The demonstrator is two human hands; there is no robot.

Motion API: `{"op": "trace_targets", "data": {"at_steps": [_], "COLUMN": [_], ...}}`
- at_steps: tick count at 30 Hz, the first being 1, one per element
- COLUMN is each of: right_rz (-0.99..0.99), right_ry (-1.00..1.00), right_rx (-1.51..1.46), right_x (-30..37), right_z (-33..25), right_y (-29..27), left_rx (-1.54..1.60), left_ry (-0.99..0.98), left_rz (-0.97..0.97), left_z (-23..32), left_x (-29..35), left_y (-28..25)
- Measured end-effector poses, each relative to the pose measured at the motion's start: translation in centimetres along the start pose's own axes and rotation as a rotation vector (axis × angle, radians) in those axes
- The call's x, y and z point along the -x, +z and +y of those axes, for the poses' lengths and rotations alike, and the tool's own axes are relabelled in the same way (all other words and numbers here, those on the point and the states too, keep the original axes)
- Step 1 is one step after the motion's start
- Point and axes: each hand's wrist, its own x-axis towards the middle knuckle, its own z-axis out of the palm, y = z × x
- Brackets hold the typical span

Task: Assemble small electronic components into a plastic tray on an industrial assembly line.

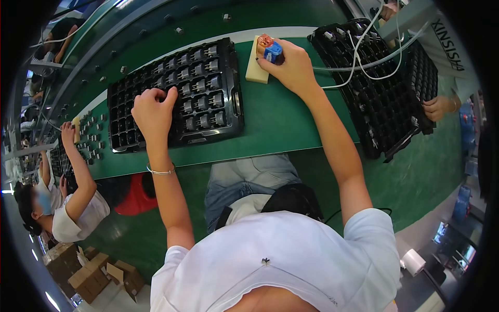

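Over ribbed black plastic tray [208,112], hands: left [152,112] curled, right [291,65] gripping coil [271,49].

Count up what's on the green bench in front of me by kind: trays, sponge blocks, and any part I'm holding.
Black compartment trays: 2, one under the left hand at, one to the right
Cream sponge block: 1
Small blue-and-copper part in the right hand: 1
Total: 4
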Motion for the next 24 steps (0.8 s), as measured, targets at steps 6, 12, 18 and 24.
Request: {"op": "trace_targets", "data": {"at_steps": [6,12,18,24], "right_rz": [0.024,0.021,-0.042,-0.098], "right_ry": [-0.031,0.011,0.227,0.393], "right_rx": [0.057,-0.048,-0.571,-0.950], "right_x": [-0.1,-0.3,-0.9,-1.1], "right_z": [0.6,1.8,2.6,2.0], "right_y": [0.2,0.2,-0.3,-0.7], "left_rx": [0.117,0.165,0.417,0.720], "left_ry": [-0.042,-0.006,0.322,0.322], "left_rz": [0.041,0.094,0.029,-0.359], "left_z": [0.0,1.1,10.2,15.2], "left_x": [0.4,0.6,-0.2,-3.7], "left_y": [0.0,-0.4,-0.6,3.6]}}
